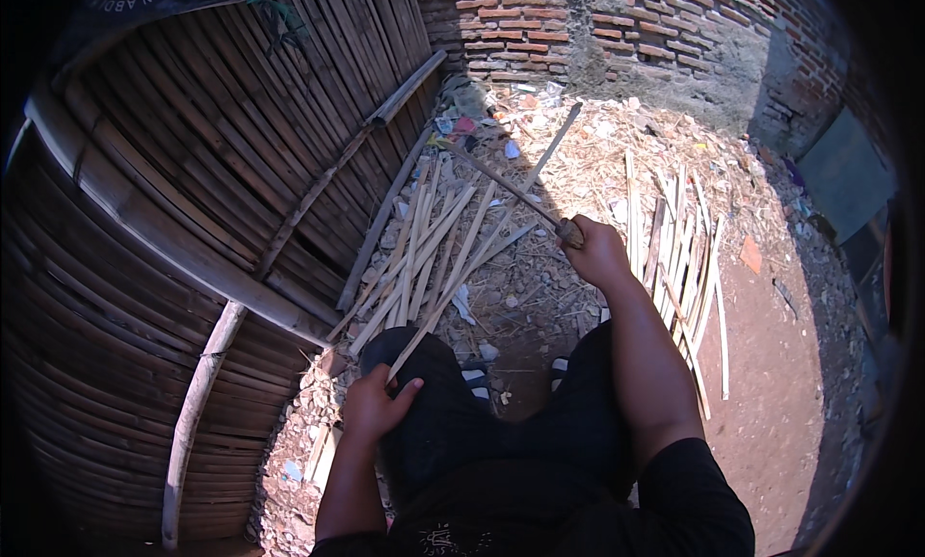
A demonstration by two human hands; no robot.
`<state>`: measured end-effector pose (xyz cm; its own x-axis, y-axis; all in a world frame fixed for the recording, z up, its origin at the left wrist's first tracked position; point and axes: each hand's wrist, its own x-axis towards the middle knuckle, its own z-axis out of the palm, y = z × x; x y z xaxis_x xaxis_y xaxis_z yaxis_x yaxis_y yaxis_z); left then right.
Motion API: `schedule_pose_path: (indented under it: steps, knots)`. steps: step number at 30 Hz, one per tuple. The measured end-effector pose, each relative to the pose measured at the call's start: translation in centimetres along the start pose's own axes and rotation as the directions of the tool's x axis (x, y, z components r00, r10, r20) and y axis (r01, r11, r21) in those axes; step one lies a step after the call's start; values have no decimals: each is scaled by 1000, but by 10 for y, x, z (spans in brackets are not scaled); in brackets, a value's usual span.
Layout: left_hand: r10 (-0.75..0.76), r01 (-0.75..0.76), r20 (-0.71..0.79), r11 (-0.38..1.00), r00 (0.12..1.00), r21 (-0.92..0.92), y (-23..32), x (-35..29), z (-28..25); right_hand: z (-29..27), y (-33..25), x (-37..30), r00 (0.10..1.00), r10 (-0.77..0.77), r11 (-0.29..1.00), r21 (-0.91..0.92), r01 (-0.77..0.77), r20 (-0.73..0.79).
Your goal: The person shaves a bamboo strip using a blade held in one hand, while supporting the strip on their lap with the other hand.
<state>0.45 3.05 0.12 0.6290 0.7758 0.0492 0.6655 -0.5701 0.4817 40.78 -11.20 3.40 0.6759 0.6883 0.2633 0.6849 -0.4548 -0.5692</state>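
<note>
My left hand (378, 401) rests by my left thigh, its fingers closed on the near end of a long bamboo strip (461, 285). That strip slants up and away to the right, its far part passing over the debris on the ground. In my right hand (599, 252) is the wooden handle of a long, narrow-bladed knife (511, 188). Its blade points up and to the left, crossing the strip in this view; whether they touch I cannot tell. Beneath the strip, to the left, lies a loose pile of pale bamboo strips (416, 239).
Another pile of bamboo strips (686, 258) lies on the right. A slatted bamboo wall (241, 104) with a pole frame stands close on the left, a brick wall (655, 22) at the back. Shavings and litter (578, 162) cover the ground; a grey-green panel (848, 176) leans far right.
</note>
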Motion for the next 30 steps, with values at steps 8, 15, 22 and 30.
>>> schedule_pose_path:
  steps: [8, 15, 22, 30]
  knots:
    - [11, -11, -6, 1000, 1000, -29, 0, 0, -3, 28, -32, -19, 874, -385, 896, -109, 431, 295]
    - [33, -35, -53, 999, 998, -41, -3, -1, -1, 39, -49, -26, 776, -522, 813, -66, 578, 354]
    - [-22, 23, 12, 997, 1000, -77, 4, 0, -4, 3, -1, -2, 996, -91, 996, 1, 91, -5]
    - [-42, 43, 23, 998, 999, -44, 4, 1, -4, 11, -25, -16, 933, -282, 952, -57, 302, 223]
